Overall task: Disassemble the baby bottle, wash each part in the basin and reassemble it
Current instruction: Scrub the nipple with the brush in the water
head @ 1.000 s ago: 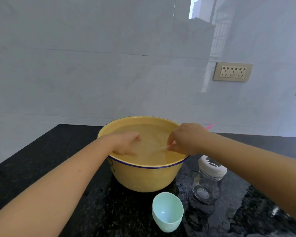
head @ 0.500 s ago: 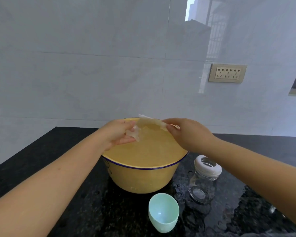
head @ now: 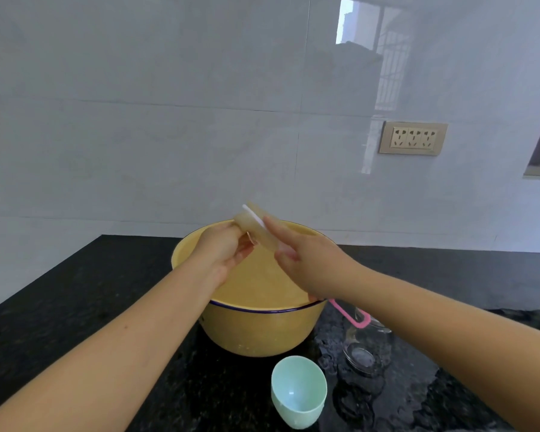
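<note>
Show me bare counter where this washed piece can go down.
Free: the counter left of the basin, and the far-right strip along the wall. Crowded: front right, with mint cup, glass bottle and pink brush.

black counter (head: 91, 307), wet at right | yellow basin (head: 262, 335) | mint cap (head: 298, 391) | glass bottle (head: 367, 350)

The basin (head: 256, 332) was yellow with a thin dark-blue rim line. The cup (head: 298, 391) was mint green, the tabletop (head: 91, 294) black with fine pale speckles, the brush (head: 346, 314) pink at its handle, the teat (head: 264, 238) translucent cream, the wall (head: 169, 120) faintly veined pale grey.
</note>
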